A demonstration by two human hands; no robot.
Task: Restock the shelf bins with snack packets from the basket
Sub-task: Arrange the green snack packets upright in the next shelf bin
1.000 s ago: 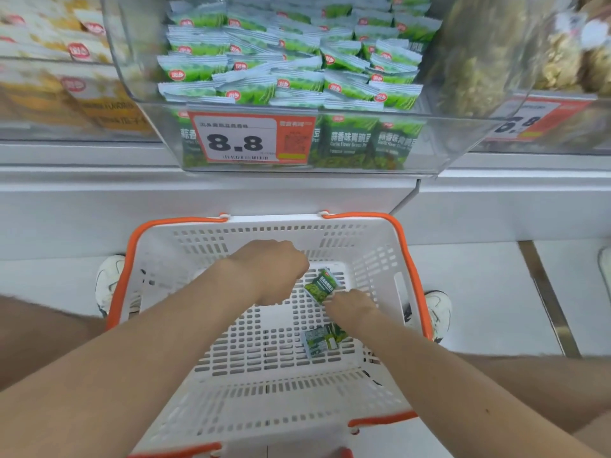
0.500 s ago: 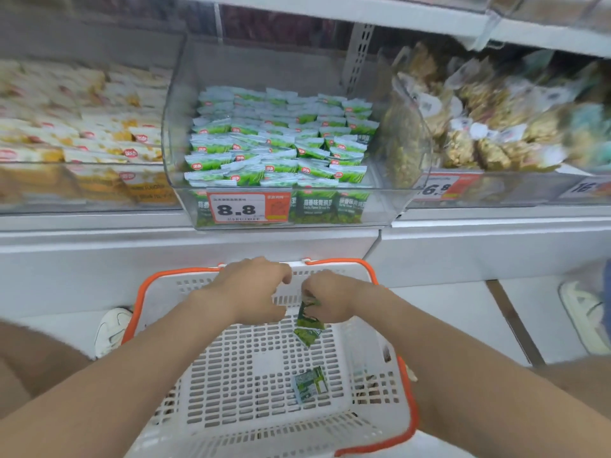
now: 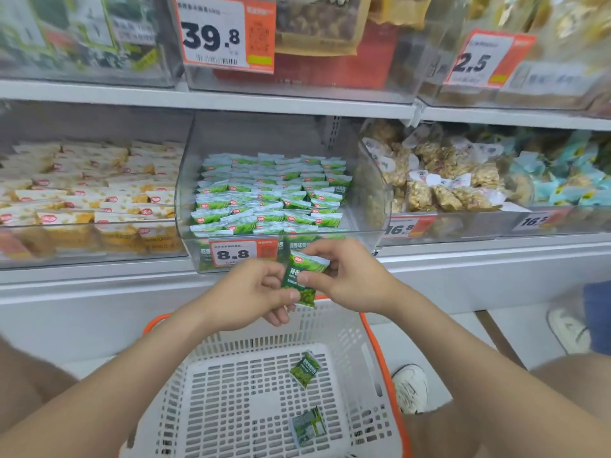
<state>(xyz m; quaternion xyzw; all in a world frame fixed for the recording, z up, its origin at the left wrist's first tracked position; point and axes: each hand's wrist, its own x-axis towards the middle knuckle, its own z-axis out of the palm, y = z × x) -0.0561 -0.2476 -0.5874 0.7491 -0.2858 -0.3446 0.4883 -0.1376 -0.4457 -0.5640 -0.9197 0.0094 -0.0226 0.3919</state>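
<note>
Restocking almost finished: one packet in hand, two to go

Both left hand (image 3: pixel 254 292) and right hand (image 3: pixel 350 279) pinch one green packet (image 3: pixel 302 276), held above the basket (image 3: pixel 334 325) rim, just below the green-packet bin (image 3: pixel 365 226) at 12 o'clock. Bin looks near full. Two loose packets (image 3: pixel 305 369) lie on basket floor at 6 o'clock. Probably three drops left.

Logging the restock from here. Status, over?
Left hand and right hand pinch one green packet over the basket. Two spare packets lie inside. Green bin ahead, path open.
</note>
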